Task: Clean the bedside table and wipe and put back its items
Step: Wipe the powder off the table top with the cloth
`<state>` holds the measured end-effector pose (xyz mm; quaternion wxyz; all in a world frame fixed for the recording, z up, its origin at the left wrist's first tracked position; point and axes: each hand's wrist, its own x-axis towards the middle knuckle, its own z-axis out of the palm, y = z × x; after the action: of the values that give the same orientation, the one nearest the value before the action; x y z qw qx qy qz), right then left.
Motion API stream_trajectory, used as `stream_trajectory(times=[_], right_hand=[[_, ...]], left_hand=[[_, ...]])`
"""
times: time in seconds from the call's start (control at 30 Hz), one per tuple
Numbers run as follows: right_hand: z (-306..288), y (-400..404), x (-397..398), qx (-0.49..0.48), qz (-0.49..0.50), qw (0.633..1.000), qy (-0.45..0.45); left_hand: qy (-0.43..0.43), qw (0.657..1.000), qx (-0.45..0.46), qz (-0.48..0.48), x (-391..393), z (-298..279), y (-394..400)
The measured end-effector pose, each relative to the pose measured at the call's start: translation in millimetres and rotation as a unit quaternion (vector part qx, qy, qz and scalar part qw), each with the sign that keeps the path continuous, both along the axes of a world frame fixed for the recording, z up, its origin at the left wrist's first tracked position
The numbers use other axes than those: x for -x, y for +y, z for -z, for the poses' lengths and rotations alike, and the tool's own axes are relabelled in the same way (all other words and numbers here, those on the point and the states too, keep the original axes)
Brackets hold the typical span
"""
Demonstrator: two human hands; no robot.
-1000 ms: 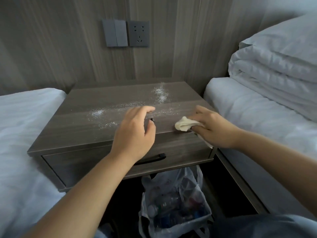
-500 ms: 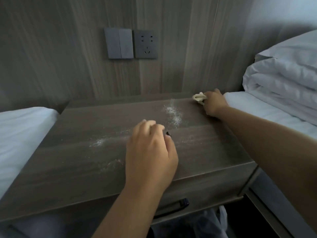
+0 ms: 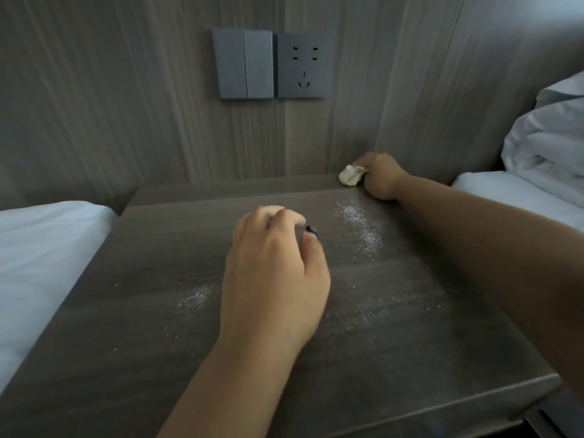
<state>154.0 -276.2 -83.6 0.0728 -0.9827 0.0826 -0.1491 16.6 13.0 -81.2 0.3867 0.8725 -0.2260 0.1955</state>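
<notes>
The bedside table (image 3: 151,330) has a dark wood-grain top, with white powder (image 3: 360,226) scattered near the back right and a smaller patch of powder (image 3: 193,299) toward the left. My right hand (image 3: 380,180) reaches to the back right corner and grips a crumpled pale cloth (image 3: 350,175) pressed against the tabletop. In the middle of the table rests my left hand (image 3: 271,279), fingers curled. A small black spot shows at its thumb tip; whether it is an object is unclear.
A bed with white sheets (image 3: 41,248) touches the table's left side. Another white bed (image 3: 512,194) with folded bedding (image 3: 550,143) lies to the right. A grey switch (image 3: 243,64) and socket (image 3: 301,66) sit on the wood-panelled wall behind.
My right hand has carried the cloth from the table's front edge to the back right corner. The view has moved closer over the tabletop. My left hand stays curled on the table.
</notes>
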Motion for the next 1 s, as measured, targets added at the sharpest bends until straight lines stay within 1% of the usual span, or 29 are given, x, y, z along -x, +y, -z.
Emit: stream_trajectory(times=[0.07, 0.1, 0.17, 0.23, 0.27, 0.3, 0.37, 0.47, 0.53, 0.63, 0.7, 0.77, 0.83, 0.87, 0.93, 1.0], right_hand=[[-4, 5, 12, -0.042, -0.081, 0.996, -0.011], [-7, 6, 16, -0.066, -0.102, 0.993, -0.01], [-17, 5, 15, -0.139, -0.097, 0.985, -0.042], [-22, 3, 3, -0.204, -0.065, 0.973, -0.09], [-20, 2, -5, -0.221, -0.044, 0.97, -0.092], [-17, 5, -11, -0.226, -0.027, 0.971, -0.078], [-4, 17, -22, -0.209, -0.023, 0.976, -0.053], [6, 49, -20, -0.207, -0.081, 0.974, -0.046], [-1, 67, -8, -0.226, -0.105, 0.968, 0.0], [-20, 74, 8, -0.237, -0.133, 0.96, 0.072], [-35, 69, 5, -0.245, -0.12, 0.961, 0.051], [-39, 59, -9, -0.261, -0.062, 0.963, 0.009], [-29, 58, -24, -0.241, 0.0, 0.97, 0.0], [-19, 60, -31, -0.23, 0.011, 0.973, -0.002], [-2, 77, -40, -0.226, -0.009, 0.974, -0.016], [2, 102, -38, -0.22, -0.063, 0.973, -0.012]], left_hand=[[0.007, 1.0, 0.008, -0.003, -6, -4, 2], [0.012, 1.0, 0.014, -0.004, -9, -6, 3], [0.024, 0.999, 0.024, -0.002, -13, -8, 3], [0.036, 0.999, 0.03, 0.0, -15, -9, 4], [0.042, 0.999, 0.035, 0.002, -15, -10, 5], [0.047, 0.998, 0.041, 0.003, -16, -11, 5], [0.054, 0.997, 0.051, 0.002, -17, -13, 7], [0.084, 0.993, 0.077, 0.0, -22, -15, 13], [0.106, 0.989, 0.099, 0.006, -25, -16, 18], [0.114, 0.988, 0.106, -0.008, -31, -20, 27], [0.118, 0.986, 0.115, -0.023, -35, -22, 33], [0.125, 0.984, 0.122, -0.034, -38, -23, 37], [0.128, 0.984, 0.12, -0.036, -37, -24, 39], [0.13, 0.984, 0.118, -0.035, -36, -25, 39], [0.134, 0.983, 0.119, -0.035, -35, -27, 41], [0.146, 0.981, 0.12, -0.038, -36, -29, 44]])
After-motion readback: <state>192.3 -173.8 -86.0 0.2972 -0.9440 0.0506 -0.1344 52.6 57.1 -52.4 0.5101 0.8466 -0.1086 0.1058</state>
